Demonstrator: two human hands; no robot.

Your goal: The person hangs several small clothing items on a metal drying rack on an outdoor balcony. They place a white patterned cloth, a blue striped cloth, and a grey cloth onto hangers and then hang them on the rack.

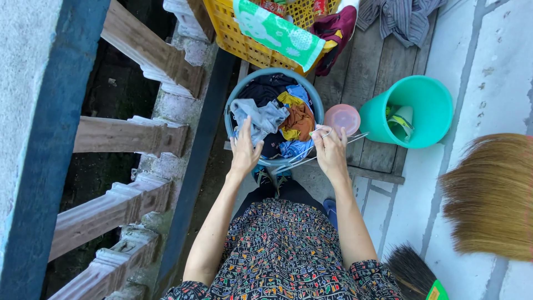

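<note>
Left hand (244, 151): fingers (240, 140) spread flat, tips resting on the grey garment (265, 119) at the near edge of the pile. Right hand (331, 151): fingers (326, 135) curled shut around a bunch of thin wire hangers (302, 158), which run out past both sides of the fist.

Laundry sits heaped in a round blue-grey basin (232, 106), just ahead of both sets of fingertips. Judgement: cloth looks soft, limp, possibly damp and therefore heavier than it appears; best pinched at a fold or collar, not scooped. Hangers judged light, springy, apt to tangle; hold at the hooks.

Beyond the fingers: yellow crate (233, 39) with a green towel (277, 33). Right of the right fingers: pink lid (342, 118), teal bucket (438, 111), then a straw broom (491, 194). Left of the left fingers: wooden railing (127, 136).

Surface: weathered plank floor (377, 72), narrow standing room.
</note>
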